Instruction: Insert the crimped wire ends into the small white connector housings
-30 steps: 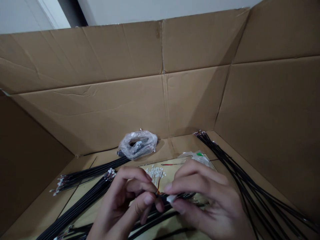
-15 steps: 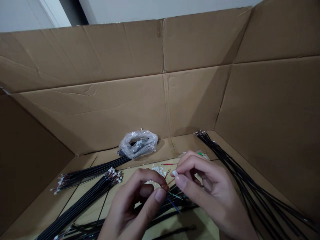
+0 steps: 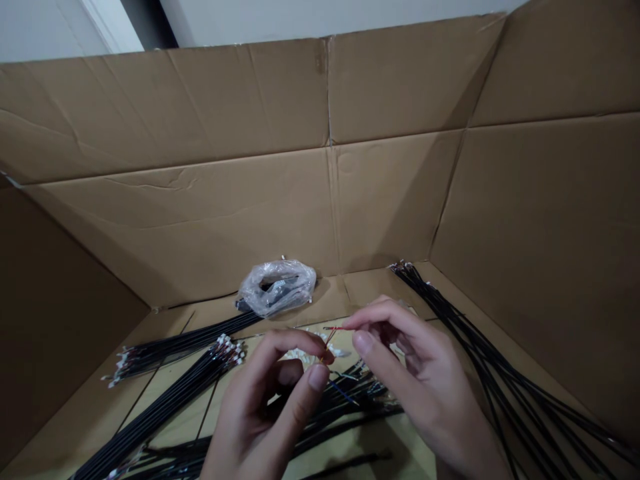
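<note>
In the head view I see the left hand (image 3: 265, 407) with thumb and forefinger pinched on thin coloured wires (image 3: 344, 392), whose blue and pale strands stick out to the right, toward the other hand, over the pale board (image 3: 410, 453). The right hand (image 3: 423, 380) is just beside it, thumb and forefinger near each other at the end of a slim red piece (image 3: 339, 328); I cannot tell whether they grip it or it lies behind them. Small white pieces (image 3: 295, 355) are scattered beyond the left fingertips. Loose black cables (image 3: 345, 425) run beneath both hands. A black bundle (image 3: 155, 410) with white-tipped ends slants off to the left, and another (image 3: 193, 339) lies behind it, near a clear plastic bag (image 3: 250, 290). Long cables (image 3: 453, 317) stretch along the right, all within tall cardboard walls (image 3: 240, 213).
</note>
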`<state>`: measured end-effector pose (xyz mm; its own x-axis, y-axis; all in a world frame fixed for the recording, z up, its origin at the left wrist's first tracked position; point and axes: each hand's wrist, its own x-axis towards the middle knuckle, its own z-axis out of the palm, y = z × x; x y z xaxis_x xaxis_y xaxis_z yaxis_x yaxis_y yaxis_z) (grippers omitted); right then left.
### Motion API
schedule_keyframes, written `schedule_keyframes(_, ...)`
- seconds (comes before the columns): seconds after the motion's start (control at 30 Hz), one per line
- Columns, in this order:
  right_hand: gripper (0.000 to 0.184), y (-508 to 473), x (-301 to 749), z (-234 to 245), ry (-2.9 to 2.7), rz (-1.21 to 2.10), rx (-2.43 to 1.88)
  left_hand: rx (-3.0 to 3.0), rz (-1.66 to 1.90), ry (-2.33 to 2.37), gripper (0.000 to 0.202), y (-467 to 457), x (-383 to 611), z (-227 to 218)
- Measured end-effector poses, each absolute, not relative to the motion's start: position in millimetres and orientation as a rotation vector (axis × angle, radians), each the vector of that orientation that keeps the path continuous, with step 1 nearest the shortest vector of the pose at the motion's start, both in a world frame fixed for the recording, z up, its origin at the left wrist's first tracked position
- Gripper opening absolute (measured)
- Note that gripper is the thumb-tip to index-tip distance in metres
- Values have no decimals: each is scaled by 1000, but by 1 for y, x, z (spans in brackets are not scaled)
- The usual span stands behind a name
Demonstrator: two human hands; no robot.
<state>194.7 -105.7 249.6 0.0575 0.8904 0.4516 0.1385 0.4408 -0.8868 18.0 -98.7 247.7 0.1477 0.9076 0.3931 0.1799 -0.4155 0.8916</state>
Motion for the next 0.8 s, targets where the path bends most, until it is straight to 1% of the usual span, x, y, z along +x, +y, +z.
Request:
schedule_keyframes(0.27, 12, -100, 192, 244, -1401, 725, -951, 1667, 1258, 1078, 13, -101, 16, 247)
schedule_keyframes(0.47, 17, -96, 193, 243, -1384, 662, -849, 1686, 1237, 1068, 12, -101, 17, 248)
schedule_keyframes(0.6, 19, -97, 194, 245, -1425, 526, -804, 1706, 1243, 1048, 11, -100, 16, 246)
schedule_keyframes(0.73, 16, -98, 193, 244, -1496, 306, -771, 1700, 1249, 1032, 9, -98, 15, 244)
schedule_keyframes(0.8, 18, -99, 193, 243, -1519, 209, -763, 1695, 1241, 1025, 9, -98, 16, 244)
